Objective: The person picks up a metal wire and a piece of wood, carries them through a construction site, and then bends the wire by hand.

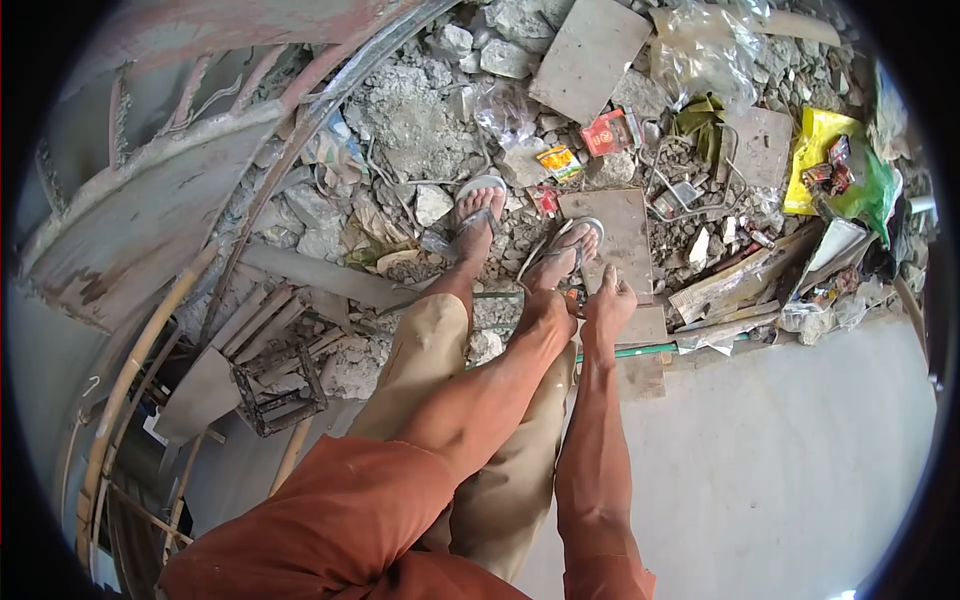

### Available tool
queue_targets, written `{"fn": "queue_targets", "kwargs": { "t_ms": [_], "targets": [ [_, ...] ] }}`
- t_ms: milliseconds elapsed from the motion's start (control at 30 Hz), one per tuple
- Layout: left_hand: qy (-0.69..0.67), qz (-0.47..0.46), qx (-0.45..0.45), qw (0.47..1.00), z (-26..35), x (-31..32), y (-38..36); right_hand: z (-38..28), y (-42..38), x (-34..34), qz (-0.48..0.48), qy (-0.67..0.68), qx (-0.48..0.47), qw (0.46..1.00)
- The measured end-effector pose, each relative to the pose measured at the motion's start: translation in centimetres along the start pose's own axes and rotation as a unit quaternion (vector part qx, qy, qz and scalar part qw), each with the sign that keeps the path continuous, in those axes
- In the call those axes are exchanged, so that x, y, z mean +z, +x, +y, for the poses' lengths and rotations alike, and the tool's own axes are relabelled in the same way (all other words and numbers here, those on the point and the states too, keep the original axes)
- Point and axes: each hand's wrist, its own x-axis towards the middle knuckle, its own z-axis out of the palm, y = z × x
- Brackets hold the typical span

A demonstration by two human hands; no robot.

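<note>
My left hand [548,308] is closed low in front of my shin, its fingers bent towards my right hand. A small orange and dark thing [574,297] shows at its fingertips, too small to name. Right beside it, my right hand [609,304] has one digit stretched forward and the others curled in; what they hold, if anything, is hidden. Both hands are close above a flat brown tile [612,235] lying on the rubble. My sandalled feet, one in a grey flip-flop [553,252], stand just ahead of the hands.
Broken concrete [415,130] and loose tiles [590,60] cover the ground ahead. Plastic wrappers, among them a yellow bag [815,160], lie to the right with bent wire. On the left are a rusty metal frame [280,390] and bamboo poles [135,410]. Smooth grey floor [760,460] lies nearer.
</note>
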Motion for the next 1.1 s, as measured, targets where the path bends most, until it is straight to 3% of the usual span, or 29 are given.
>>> {"fn": "queue_targets", "kwargs": {
  "t_ms": [133,167,300,367,400,433,667,733,833,933,1000,1067,1100],
  "targets": [
    [-0.017,0.004,0.032,0.999,5.0,-0.9,1.2,-0.6,1.7,0.4,-0.004,-0.068,-0.031,0.997],
    [-0.017,0.010,0.029,0.999,5.2,-1.3,1.1,0.3,2.4,0.2,-0.007,-0.150,-0.065,0.987],
    [-0.019,0.020,0.037,0.999,5.3,-0.8,0.1,-2.1,1.2,2.8,-0.021,-0.135,-0.025,0.990],
    [-0.015,0.025,0.041,0.999,5.1,-0.9,-0.1,-1.4,1.4,4.4,-0.019,-0.166,-0.083,0.982],
    [-0.016,0.022,0.034,0.999,5.4,-0.9,-0.2,0.8,2.1,5.3,-0.026,-0.166,-0.079,0.983],
    [-0.018,0.021,0.036,0.999,5.8,-0.8,-0.1,3.9,3.9,6.8,0.007,-0.152,-0.137,0.979],
    [-0.040,0.027,0.024,0.999,5.4,-1.8,1.0,4.7,5.1,7.0,0.012,-0.167,-0.105,0.980],
    [-0.061,0.028,0.010,0.998,5.4,-2.0,1.5,5.4,6.8,7.0,-0.034,-0.197,-0.050,0.979],
    [-0.085,0.034,-0.001,0.996,5.0,-2.2,2.0,8.6,7.9,9.5,-0.015,-0.191,-0.133,0.972],
    [-0.117,0.041,-0.003,0.992,4.1,-1.8,1.9,5.5,6.8,9.1,-0.083,-0.278,-0.066,0.955],
    [-0.144,0.054,-0.001,0.988,3.0,-1.7,1.5,3.3,4.5,7.8,-0.072,-0.161,-0.113,0.978],
    [-0.185,0.074,0.000,0.980,1.1,-1.9,0.3,0.2,1.6,6.4,-0.055,-0.181,-0.141,0.972],
    [-0.204,0.075,-0.005,0.976,0.4,-2.1,-0.4,-1.7,-0.2,5.6,-0.084,-0.082,-0.013,0.993]
  ]
}}
